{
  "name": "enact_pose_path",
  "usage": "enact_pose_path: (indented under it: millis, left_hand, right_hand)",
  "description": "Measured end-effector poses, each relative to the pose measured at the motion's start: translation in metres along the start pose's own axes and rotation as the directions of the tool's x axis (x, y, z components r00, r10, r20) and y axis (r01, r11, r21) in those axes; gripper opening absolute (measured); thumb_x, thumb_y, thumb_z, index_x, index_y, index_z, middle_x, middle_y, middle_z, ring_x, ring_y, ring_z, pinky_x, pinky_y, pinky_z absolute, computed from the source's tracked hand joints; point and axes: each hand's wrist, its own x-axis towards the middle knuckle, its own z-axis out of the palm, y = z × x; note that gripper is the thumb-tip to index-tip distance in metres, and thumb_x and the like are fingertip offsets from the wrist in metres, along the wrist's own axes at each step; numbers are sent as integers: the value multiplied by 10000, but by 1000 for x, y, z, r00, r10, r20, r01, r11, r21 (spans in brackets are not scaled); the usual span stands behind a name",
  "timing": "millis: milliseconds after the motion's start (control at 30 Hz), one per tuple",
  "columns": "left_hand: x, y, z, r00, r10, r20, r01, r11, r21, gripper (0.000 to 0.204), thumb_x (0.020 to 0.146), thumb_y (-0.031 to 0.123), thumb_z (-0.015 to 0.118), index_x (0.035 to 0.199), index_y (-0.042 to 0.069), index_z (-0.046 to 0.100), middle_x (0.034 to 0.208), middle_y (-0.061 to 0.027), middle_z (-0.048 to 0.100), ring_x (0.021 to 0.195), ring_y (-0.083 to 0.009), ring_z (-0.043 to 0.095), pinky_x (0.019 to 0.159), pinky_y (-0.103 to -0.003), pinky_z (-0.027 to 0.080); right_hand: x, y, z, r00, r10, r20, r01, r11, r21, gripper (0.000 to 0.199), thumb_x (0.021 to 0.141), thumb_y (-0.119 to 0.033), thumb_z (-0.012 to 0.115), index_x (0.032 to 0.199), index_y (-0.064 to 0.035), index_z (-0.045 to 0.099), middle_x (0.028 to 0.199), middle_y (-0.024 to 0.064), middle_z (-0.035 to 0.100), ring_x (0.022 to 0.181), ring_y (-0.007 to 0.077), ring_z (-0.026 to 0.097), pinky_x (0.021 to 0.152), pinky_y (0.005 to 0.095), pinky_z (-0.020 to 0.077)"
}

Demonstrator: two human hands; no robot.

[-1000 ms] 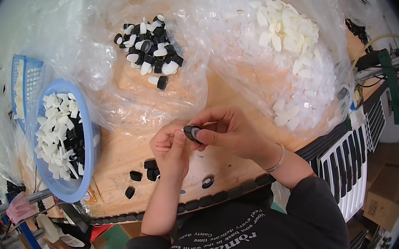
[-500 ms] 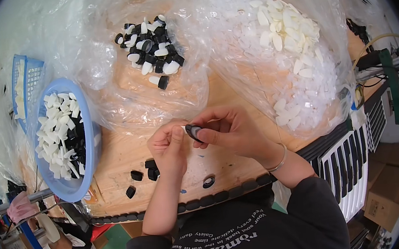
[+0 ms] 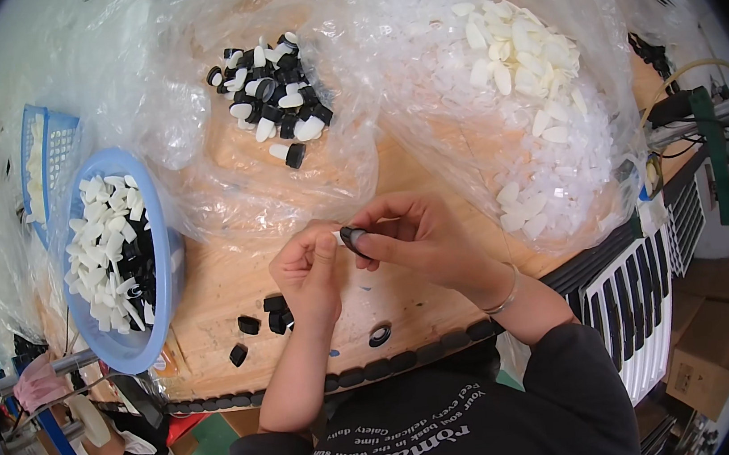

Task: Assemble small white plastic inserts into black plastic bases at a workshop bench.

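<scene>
Over the wooden table, my two hands meet. My right hand (image 3: 415, 238) pinches a small black oval cap (image 3: 351, 241) with a paler inside. Thumb and fingers of my left hand (image 3: 309, 274) close on a small white tab (image 3: 337, 235) that touches the cap's left side; most of the tab is hidden. Below my hands lie several loose black caps (image 3: 249, 324) and one black cap with a pale opening (image 3: 380, 333). Straight ahead, a pile of black caps with white tabs (image 3: 269, 99) sits on clear plastic film.
A blue basin (image 3: 174, 276) of white and black pieces stands at left, beside a blue mesh basket (image 3: 62, 136). At far right, cream oval pieces (image 3: 533, 51) and translucent pieces (image 3: 442, 39) lie on plastic film (image 3: 340, 14). Black pads line the table's near edge (image 3: 402, 361).
My hands stay together in nearly the same place, the black cap turned slightly in my right fingers. The whole view has shifted a little.
</scene>
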Motion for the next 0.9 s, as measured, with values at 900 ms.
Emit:
enact_pose_path:
  millis: [900]
  left_hand:
    - [10, 24, -3, 743, 585, 327, -585, 328, 742, 453, 594, -49, 738, 1034, -48, 632, 954, -153, 644, 893, -318, 585, 820, -400, 462]
  right_hand:
    - [44, -27, -60, 884, -449, -135, 102, 466, -879, 173, 897, -161, 607, 992, -26, 657, 877, 101, 663, 724, 143, 606, 643, 292, 485]
